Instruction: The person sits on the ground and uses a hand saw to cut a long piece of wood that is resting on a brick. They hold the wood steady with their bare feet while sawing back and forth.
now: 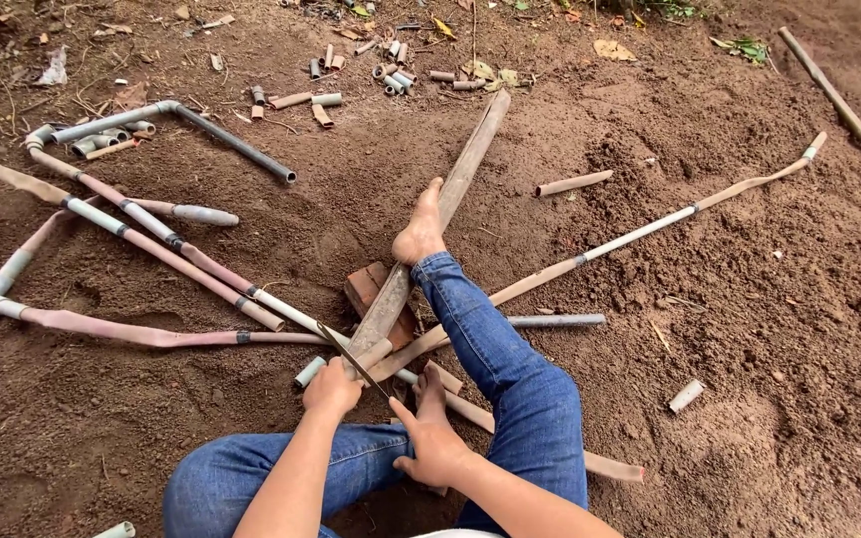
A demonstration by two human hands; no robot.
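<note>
Pipe [376, 351] pinned on plank [430, 224] by bare foot [421, 231] for steadiness; left hand [332, 389] closed gripping it; right hand [432, 438] closed on saw blade [351, 356].

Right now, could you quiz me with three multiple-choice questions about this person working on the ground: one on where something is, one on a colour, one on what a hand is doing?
1. Where does the bare foot rest?
A. on the long wooden plank
B. on a cut pipe offcut
C. inside a bucket

2. What colour are the trousers?
A. black
B. blue
C. khaki

3. What is the left hand doing?
A. lying flat on the soil
B. hanging open in the air
C. gripping the hacksaw

Answers: 1 A, the sole presses on the plank above the brick; 2 B, blue denim shows on both legs; 3 C, its fingers are closed around the saw's end.
</note>
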